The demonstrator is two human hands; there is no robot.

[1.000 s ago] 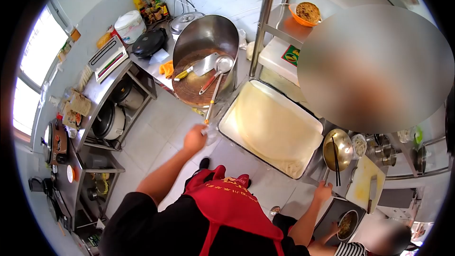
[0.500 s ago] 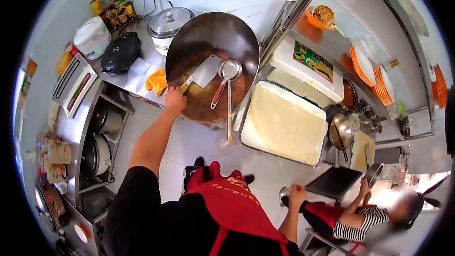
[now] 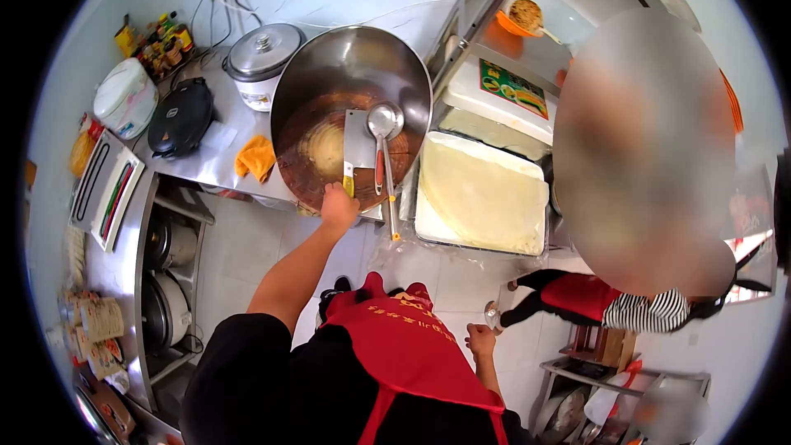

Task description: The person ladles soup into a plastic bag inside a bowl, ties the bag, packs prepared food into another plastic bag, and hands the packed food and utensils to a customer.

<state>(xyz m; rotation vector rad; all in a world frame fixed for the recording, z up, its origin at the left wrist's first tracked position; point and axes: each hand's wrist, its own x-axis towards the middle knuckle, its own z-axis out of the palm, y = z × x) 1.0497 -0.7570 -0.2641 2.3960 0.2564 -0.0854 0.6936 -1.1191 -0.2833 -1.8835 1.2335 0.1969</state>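
My left hand [image 3: 339,206] is closed on the yellow handle of a cleaver [image 3: 358,142] at the near rim of a big metal wok [image 3: 354,49]. The cleaver's blade lies flat in the wok, over a brown round surface [image 3: 297,166] with a pale patch beside it. Touching the blade's right side are a red-handled ladle [image 3: 382,120] and a long-handled metal utensil [image 3: 390,206], whose handle sticks out over the near rim. My right hand [image 3: 480,339] hangs low by the apron, fingers curled, and nothing shows in it.
An orange cloth [image 3: 255,158] and a rice cooker [image 3: 262,74] sit left of the wok. Right of it is a white tray [image 3: 424,231] with a pale sheet. A co-worker in a striped top [image 3: 647,311] stands at the right. Shelves with pots [image 3: 170,309] stand lower left.
My left hand has moved right, swinging the cleaver's handle from the left rim to the near rim and uncovering the pale patch. The co-worker has come closer. The view has shifted.
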